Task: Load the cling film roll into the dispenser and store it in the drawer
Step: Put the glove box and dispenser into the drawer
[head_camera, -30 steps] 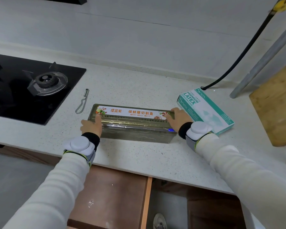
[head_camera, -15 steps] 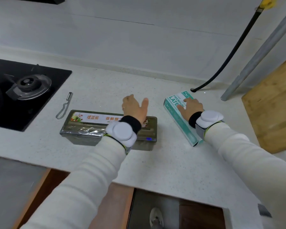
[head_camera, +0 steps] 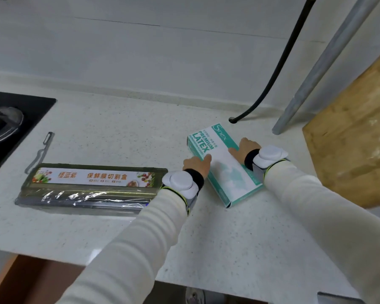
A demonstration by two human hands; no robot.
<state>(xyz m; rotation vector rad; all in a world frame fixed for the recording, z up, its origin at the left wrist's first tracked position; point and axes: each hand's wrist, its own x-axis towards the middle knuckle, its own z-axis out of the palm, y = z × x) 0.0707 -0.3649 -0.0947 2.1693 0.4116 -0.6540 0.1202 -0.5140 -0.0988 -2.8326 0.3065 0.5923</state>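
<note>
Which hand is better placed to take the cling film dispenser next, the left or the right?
Probably the left. The left hand rests on the glove box edge nearest the dispenser; the right hand is on the box's far side, farther away.

Teal glove box [head_camera: 227,173] (lettered LATEX) on speckled countertop [head_camera: 250,238], likely a peeler [head_camera: 40,153] near black hob [head_camera: 31,110], wooden board [head_camera: 349,154] right.
</note>
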